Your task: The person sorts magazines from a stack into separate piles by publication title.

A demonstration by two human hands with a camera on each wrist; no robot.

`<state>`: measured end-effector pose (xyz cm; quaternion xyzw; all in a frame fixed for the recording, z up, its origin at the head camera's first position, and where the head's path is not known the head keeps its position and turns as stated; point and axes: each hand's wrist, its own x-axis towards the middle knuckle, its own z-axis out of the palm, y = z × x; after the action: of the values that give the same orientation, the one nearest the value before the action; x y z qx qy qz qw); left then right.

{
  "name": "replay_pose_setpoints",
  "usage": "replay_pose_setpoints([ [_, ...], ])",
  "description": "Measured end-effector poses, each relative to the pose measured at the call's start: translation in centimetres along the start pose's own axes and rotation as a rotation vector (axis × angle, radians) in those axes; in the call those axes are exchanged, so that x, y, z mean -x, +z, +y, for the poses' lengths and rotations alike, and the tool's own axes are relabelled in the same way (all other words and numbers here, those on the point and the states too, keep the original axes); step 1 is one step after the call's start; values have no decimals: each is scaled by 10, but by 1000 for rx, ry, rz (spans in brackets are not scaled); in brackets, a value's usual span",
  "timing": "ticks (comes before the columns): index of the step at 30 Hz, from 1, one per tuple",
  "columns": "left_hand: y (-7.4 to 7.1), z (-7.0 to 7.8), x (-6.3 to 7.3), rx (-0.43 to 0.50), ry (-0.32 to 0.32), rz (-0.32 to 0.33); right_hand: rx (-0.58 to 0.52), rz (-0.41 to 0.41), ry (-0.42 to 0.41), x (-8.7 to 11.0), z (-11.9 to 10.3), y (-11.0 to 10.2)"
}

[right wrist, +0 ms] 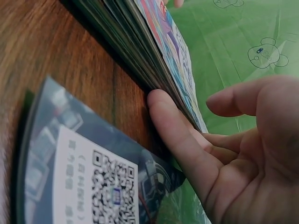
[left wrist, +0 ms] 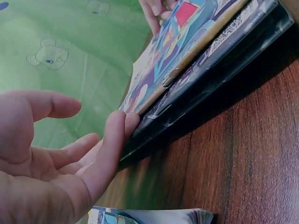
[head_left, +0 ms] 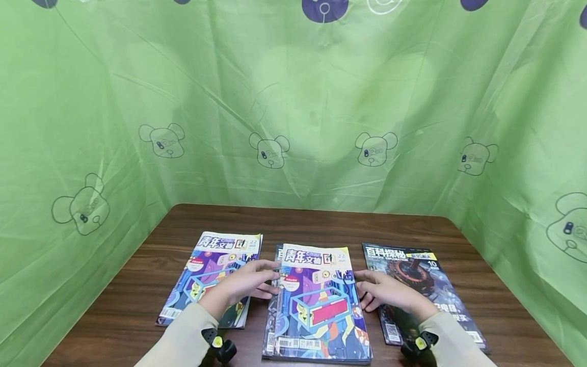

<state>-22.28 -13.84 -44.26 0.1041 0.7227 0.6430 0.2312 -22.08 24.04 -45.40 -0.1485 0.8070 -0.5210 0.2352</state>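
Note:
A stack of magazines (head_left: 321,306) lies on the table in front of me, a purple and blue one on top. Darker magazines (left wrist: 219,60) show under it in the left wrist view. My left hand (head_left: 247,281) is at the stack's left side, its fingertips touching the edges. On the opposite side, my right hand (head_left: 387,291) rests its fingers along the page edges (right wrist: 135,42). Both thumbs stay off the stack, and the fingers are fairly straight.
To the left lies another purple magazine (head_left: 208,270), partly behind my left forearm. A dark magazine (head_left: 440,300) lies at the right under my right wrist. The brown wooden table (head_left: 316,221) is surrounded by a green curtain (head_left: 321,102) with bear drawings.

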Motion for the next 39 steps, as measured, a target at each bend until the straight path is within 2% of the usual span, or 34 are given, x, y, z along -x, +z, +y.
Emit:
replay_pose_setpoints([
  [7, 3, -3, -3, -3, -7, 32, -2, 5, 9, -2, 1, 1],
  [18, 14, -5, -11, -28, 32, 3, -4, 42, 11, -2, 5, 0],
  [25, 23, -2, -11, -52, 36, 4, -35, 38, -4, 0, 5, 0],
  [31, 27, 0, -10, -91, 28, 3, -37, 67, -27, 3, 1, -1],
  [39, 27, 1, -8, -121, 14, 17, -128, 61, -16, 4, 1, -3],
])
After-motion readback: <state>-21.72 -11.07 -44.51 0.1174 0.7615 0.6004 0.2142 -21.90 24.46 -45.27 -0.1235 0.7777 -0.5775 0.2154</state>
